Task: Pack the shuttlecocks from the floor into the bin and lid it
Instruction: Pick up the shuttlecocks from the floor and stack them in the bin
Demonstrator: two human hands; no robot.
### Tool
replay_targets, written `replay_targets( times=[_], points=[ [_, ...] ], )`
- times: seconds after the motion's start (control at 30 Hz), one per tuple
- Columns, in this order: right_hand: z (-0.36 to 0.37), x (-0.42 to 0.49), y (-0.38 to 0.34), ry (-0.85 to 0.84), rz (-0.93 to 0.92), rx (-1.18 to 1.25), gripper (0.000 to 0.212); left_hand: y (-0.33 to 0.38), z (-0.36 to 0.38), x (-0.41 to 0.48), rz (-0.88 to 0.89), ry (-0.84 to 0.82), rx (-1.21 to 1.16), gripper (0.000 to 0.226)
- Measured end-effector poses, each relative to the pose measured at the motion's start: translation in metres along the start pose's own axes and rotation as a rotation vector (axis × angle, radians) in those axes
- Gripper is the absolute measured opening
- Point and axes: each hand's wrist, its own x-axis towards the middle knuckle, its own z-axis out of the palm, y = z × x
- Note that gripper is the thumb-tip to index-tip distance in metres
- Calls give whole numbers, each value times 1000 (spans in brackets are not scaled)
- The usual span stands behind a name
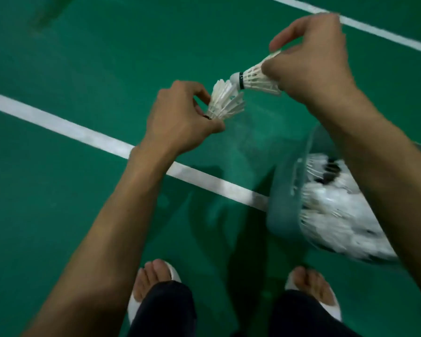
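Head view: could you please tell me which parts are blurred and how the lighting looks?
In the head view, the bin and the shuttlecocks inside it are smeared by motion blur. The shuttlecock in the right hand is fairly sharp, black band visible. Light is dim and even, with soft shadows on the green floor.

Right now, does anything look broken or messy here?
Nothing looks spilled. The white feather shuttlecock in the left hand has ragged, uneven feather tips, so it looks a bit worn. The clear plastic bin is too blurred to judge.
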Motion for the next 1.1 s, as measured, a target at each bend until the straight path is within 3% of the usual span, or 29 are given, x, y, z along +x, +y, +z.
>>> replay_targets(
  times=[0.1,0.17,0.33,0.53,0.83,1.0,1.1],
  points=[
    [-91,-37,53,97,190,-19,33,67,26,-29,182,-109,-29,37],
    [-141,-68,88,106,311,13,27,105,47,-45,270,-152,-63,38],
    [-201,-137,156,-48,508,-42,15,157,111,-78,353,-239,26,23],
    [-182,-157,209,-319,597,-348,12,158,148,-92,298,-213,201,17],
    [-123,-155,233,-435,654,32,22,159,182,-93,236,-256,265,15],
    [-124,-146,234,-482,698,106,27,160,196,-99,231,-315,257,27],
    [-139,-150,235,-568,718,139,18,158,198,-103,246,-322,257,27]
  ],
)
